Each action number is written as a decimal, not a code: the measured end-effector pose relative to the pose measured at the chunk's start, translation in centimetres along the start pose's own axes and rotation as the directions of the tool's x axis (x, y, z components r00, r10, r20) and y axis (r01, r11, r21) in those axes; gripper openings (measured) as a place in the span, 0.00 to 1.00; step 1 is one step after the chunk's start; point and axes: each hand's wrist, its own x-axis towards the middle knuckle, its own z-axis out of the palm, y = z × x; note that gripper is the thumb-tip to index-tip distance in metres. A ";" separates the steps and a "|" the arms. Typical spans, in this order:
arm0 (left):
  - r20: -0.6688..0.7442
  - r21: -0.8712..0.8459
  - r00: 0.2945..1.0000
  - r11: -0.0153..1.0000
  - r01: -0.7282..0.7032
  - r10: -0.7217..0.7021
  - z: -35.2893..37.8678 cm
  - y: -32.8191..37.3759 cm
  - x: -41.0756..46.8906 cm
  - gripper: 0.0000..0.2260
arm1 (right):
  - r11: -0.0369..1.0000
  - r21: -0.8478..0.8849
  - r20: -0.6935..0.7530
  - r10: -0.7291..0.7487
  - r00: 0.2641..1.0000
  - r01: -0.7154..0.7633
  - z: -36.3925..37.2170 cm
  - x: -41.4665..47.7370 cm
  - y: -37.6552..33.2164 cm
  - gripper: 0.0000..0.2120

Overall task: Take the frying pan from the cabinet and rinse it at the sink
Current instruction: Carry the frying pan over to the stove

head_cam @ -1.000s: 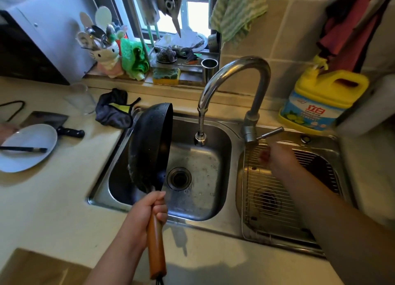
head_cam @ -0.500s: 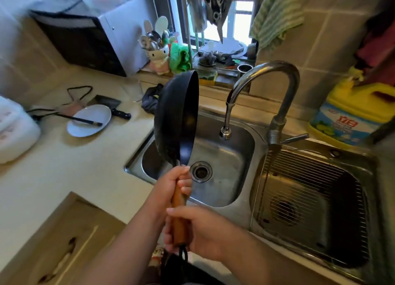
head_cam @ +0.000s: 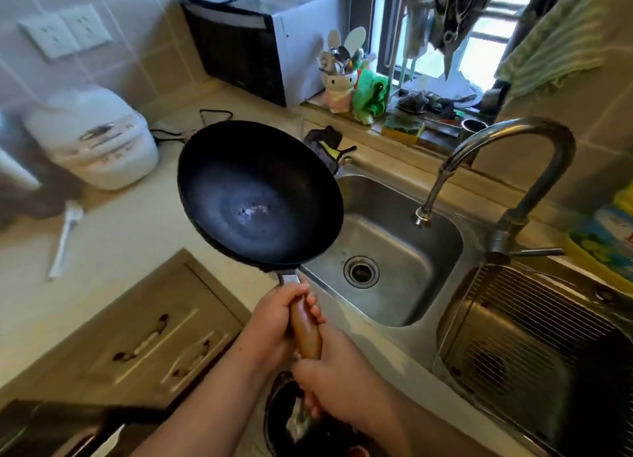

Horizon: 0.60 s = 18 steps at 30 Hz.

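Kitchen counter (head_cam: 130, 223), two sink basins (head_cam: 394, 223), one frying pan (head_cam: 260, 196), both hands' grip closed on its handle: left hand (head_cam: 274, 323), right hand (head_cam: 335, 371).

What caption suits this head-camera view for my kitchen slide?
Both hands, left hand and right hand, grip the frying pan beside the sink.

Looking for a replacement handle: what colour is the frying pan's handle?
Glossy reddish-brown wood handle on the black frying pan, clearest in the head view.

frying pan (head_cam: 260, 196) now face-up, off sink
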 end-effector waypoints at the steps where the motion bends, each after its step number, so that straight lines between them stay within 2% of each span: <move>1: -0.057 0.010 0.998 1.000 -0.030 0.030 -0.9 -0.1 -0.7 0.08 | 0.999 -0.035 0.020 -0.010 1.000 0.010 0.8 0.1 0.2 0.12; 4: -0.149 0.090 0.981 0.990 -0.111 0.124 -4.0 0.1 -3.5 0.13 | 0.978 -0.199 0.053 -0.047 0.998 0.057 3.2 0.2 0.8 0.24; 6: -0.181 0.122 0.970 0.982 -0.144 0.165 -6.3 0.3 -5.8 0.10 | 0.944 -0.319 0.071 -0.064 0.995 0.083 5.0 0.4 1.3 0.28; 8: -0.233 0.129 0.952 0.976 -0.173 0.199 -8.7 0.3 -8.2 0.06 | 0.912 -0.401 0.108 -0.049 0.993 0.089 7.3 0.3 1.8 0.23; 12: -0.355 0.164 0.899 0.964 -0.210 0.256 -13.5 0.0 -13.6 0.03 | 0.885 -0.434 0.246 -0.066 0.967 0.171 13.0 -0.3 2.7 0.09; 15: -0.446 0.159 0.855 0.964 -0.215 0.264 -17.4 -0.8 -17.7 0.09 | 0.852 -0.474 0.342 -0.057 0.938 0.225 17.6 -1.4 3.3 0.07; 18: -0.498 0.109 0.826 0.964 -0.243 0.265 -21.0 -2.0 -21.9 0.06 | 0.795 -0.537 0.412 -0.045 0.910 0.282 21.9 -2.9 4.0 0.08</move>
